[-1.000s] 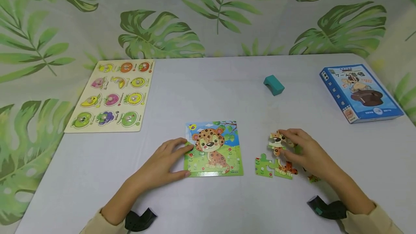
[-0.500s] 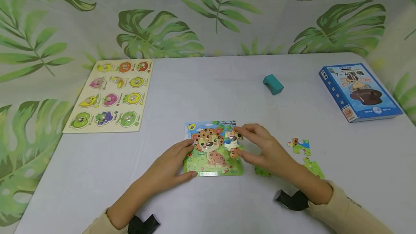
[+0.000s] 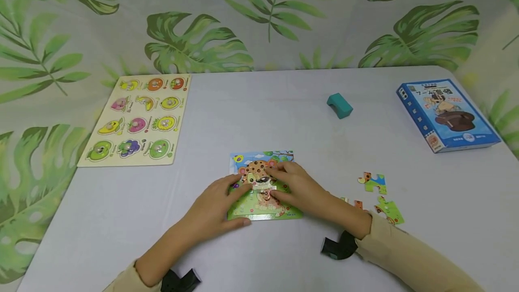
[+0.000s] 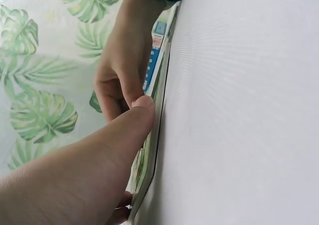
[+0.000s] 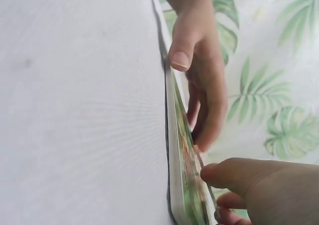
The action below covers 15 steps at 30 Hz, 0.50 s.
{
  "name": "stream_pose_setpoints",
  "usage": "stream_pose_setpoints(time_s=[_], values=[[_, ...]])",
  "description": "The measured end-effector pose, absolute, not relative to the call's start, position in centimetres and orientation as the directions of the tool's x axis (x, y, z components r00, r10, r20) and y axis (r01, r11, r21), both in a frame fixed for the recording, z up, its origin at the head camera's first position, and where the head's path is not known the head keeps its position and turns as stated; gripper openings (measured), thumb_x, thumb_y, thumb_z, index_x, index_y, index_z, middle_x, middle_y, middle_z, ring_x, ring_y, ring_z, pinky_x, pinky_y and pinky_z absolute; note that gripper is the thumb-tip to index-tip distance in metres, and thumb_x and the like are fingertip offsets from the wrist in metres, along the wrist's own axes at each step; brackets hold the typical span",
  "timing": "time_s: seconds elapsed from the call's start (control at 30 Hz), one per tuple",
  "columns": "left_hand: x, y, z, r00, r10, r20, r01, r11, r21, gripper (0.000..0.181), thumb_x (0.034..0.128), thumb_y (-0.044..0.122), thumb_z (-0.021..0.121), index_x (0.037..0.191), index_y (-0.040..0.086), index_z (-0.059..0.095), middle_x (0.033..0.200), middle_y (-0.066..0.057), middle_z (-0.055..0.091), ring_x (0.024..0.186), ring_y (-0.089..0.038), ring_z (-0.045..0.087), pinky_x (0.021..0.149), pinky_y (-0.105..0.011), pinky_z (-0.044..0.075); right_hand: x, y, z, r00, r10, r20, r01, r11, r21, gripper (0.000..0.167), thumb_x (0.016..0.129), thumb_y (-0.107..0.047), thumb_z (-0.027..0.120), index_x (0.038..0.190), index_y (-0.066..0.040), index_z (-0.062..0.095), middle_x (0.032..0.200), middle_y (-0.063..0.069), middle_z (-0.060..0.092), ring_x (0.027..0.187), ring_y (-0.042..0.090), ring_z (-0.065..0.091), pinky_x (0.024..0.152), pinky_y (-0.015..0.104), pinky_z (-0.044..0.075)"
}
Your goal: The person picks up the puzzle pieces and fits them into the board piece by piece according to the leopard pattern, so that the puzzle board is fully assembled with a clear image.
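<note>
Pinching a small printed puzzle piece [image 3: 261, 183] between thumb and fingers, a person's right hand [image 3: 298, 188] holds it over the middle of a square leopard puzzle board [image 3: 263, 216]. In the right wrist view the piece sits just above the board's picture, slightly tilted. The left hand [image 3: 216, 204] braces the board's left side, its thumb spread away from the fingers and set at the near edge; whether a left fingertip touches the piece cannot be told.

To the right of the board lie two loose pieces, one blue and green [image 3: 375, 183], the other mostly green [image 3: 390, 211], with more pieces partly hidden by the right forearm. Beyond the board and to its right rests a teal arched block [image 3: 340, 106]; farther right lies a blue box [image 3: 450, 116] with a brown hat on its cover. A wooden fruit board [image 3: 142, 135] lies beyond the leopard board, to its left. All rest on a white cloth [image 3: 259, 256].
</note>
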State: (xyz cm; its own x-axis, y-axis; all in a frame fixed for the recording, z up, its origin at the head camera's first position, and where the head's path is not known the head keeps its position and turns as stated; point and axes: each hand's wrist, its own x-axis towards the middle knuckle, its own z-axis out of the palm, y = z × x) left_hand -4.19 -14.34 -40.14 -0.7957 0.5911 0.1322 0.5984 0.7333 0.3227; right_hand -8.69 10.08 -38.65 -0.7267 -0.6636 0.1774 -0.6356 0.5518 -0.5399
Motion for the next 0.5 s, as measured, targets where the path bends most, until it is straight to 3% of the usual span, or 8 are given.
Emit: stream_pose_setpoints(time_s=[0.17, 0.5], values=[[-4.2, -13.9, -39.9, -0.79, 0.602, 0.113, 0.604, 0.735, 0.307, 0.067, 0.0778, 0.061, 0.054, 0.135, 0.028, 0.042, 0.134, -0.015, 0.034, 0.122, -0.026, 0.032, 0.096, -0.041, 0.033, -9.2, 9.5, -38.8, -0.704, -0.688, 0.176, -0.667, 0.555, -0.498, 0.048, 0.079, -0.02, 0.069, 0.122, -0.002, 0.056, 0.114, 0.009, 0.051, 0.101, 0.021, 0.045, 0.087, 0.037, 0.037], [-4.5, -13.6, -39.2, -0.787, 0.614, 0.061, 0.606, 0.749, 0.268, 0.064, 0.0764, 0.059, 0.058, 0.132, 0.029, 0.047, 0.13, -0.015, 0.036, 0.119, -0.025, 0.034, 0.093, -0.038, 0.036, -9.7, 8.9, -37.8, -0.698, -0.713, 0.068, -0.656, 0.598, -0.461, 0.046, 0.079, -0.023, 0.069, 0.119, -0.004, 0.059, 0.1, 0.002, 0.049, 0.083, 0.014, 0.04, 0.073, 0.03, 0.034]])
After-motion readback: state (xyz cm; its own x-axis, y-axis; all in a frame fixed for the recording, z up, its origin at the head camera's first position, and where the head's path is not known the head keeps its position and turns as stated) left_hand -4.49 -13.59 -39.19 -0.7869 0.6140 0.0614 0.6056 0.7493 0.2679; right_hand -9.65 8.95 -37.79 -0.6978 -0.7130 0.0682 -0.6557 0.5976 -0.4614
